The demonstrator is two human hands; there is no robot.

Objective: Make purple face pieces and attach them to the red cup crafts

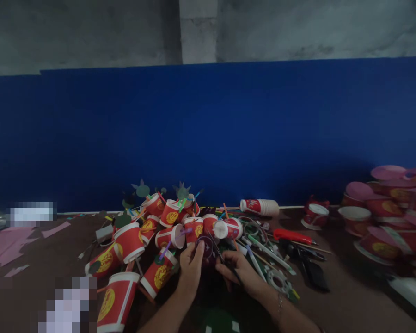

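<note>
Near the middle of the table, my left hand [191,266] pinches a dark purple piece with pale markings [207,247]. Close on its right, my right hand [238,272] is closed around dark-handled scissors [231,268], whose blades point up and left to the edge of the piece. Just beyond both hands lie red paper cups with white rims and yellow emblems, among them a tipped cup [232,228] and an upright one [194,227]. The fingertips of my right hand are partly hidden.
Red cups [117,300] with straws crowd the left. Rightward lie straws [272,254], a tape roll [277,280], a red cutter [293,237], a black tool [314,273] and stacked cups [260,207]. Pink-topped cups [383,245] fill the far right; pink sheets [7,245] the far left.
</note>
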